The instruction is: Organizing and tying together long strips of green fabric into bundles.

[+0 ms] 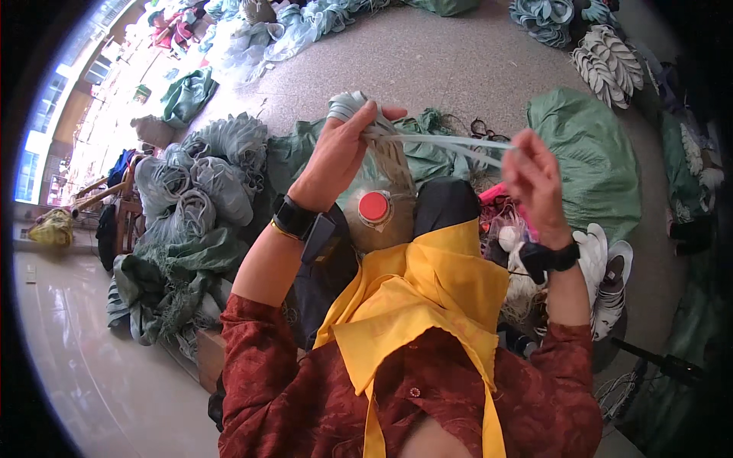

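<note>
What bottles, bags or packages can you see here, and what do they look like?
Plastic bottle: in front of the person, below the left hand; clear, brownish, round red cap.
Green sack: right, on the floor; big, bulging.
Yellow bag: far left; small, crumpled.
No signs or screens.

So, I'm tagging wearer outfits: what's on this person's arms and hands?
Both hands are bare, the left hand and right hand. Each wrist carries a black band, left black wristband and right black wristband. Dark red patterned sleeves are pushed up toward the elbows.
</note>
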{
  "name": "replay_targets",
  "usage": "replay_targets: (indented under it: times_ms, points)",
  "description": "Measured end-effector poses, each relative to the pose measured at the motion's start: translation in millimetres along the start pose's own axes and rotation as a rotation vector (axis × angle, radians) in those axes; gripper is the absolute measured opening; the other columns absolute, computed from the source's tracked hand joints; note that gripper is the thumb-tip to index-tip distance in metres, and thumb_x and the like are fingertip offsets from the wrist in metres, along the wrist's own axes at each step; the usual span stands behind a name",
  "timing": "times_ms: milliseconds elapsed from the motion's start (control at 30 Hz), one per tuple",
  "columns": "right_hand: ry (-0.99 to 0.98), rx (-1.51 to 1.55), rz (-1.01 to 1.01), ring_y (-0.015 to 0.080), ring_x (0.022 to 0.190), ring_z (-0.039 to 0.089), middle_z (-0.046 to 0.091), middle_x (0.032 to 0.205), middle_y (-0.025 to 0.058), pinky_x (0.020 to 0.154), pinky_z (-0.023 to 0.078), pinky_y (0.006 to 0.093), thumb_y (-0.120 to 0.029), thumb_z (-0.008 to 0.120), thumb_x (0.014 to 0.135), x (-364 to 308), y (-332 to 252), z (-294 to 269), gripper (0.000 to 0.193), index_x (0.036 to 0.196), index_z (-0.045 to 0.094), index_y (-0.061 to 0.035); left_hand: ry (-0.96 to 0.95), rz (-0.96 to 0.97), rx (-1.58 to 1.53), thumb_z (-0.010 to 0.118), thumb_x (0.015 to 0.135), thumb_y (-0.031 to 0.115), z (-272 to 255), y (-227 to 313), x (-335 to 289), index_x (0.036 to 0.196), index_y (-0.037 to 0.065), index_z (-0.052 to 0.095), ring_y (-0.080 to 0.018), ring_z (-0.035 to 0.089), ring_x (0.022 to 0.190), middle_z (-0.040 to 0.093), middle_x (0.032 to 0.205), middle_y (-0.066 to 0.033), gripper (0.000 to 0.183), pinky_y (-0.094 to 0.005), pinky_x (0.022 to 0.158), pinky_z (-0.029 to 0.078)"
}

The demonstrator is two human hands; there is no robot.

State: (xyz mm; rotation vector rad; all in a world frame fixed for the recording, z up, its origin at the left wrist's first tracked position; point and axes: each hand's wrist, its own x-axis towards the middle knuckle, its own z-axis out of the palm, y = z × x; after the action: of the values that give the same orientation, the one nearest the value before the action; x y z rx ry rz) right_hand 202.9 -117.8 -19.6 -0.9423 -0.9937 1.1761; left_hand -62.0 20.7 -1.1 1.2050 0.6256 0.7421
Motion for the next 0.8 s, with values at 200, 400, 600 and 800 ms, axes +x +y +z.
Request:
replay_targets:
  times_ms: [200,400,600,800]
  points:
    - [0.188,0.076,-0.076,0.003,0.056,0.036,0.045,0.071,-0.0036,0.048,0.029,0.0178,-0.011,0.054,0.094,-17.1,-14.6,-49.6,0.006,0.1,0.052,-0.0109,0.05,0.061,-0.037,0.042,0.102,0.03,0.8,-4.9,5.2,0.11,0.0,0.065,-0.0129,0.062,0.09,0.067,0.102,-0.008,0.039,-0.0277,0.084,0.05]
    - [0.397,-0.529,-0.176,0.0033,0.058,0.038,0.045,0.073,-0.0038,0.05,0.031,0.0187,-0.01,0.05,0.095,-36.0,-20.1,-106.7,0.003,0.093,0.05,-0.0079,0.056,0.089,-0.051,0.043,0.102,0.028,-5.6,-8.1,12.0,0.107,0.0,0.065,-0.0131,0.06,0.094,0.066,0.103,-0.0065,0.036,-0.0282,0.088,0.048]
    - [0.581,-0.673,-0.28,0.003,0.058,0.038,0.045,0.073,-0.0036,0.05,0.032,0.0187,-0.012,0.049,0.098,-51.6,-17.6,-172.3,0.007,0.093,0.049,-0.0071,0.08,0.097,-0.103,0.042,0.103,0.026,-11.0,-9.4,19.1,0.105,-0.002,0.064,-0.0146,0.06,0.094,0.067,0.107,-0.0098,0.036,-0.0302,0.089,0.046]
    - [0.587,-1.194,-0.319,0.0133,0.061,0.05,0.051,0.075,0.0045,0.056,0.042,0.0284,-0.014,0.049,0.098,-60.0,-24.3,-178.1,0.009,0.096,0.05,-0.0059,0.148,0.094,-0.176,0.04,0.103,0.024,-5.8,-8.7,32.5,0.102,-0.004,0.063,-0.0181,0.061,0.096,0.066,0.11,-0.0135,0.037,-0.0323,0.091,0.046]
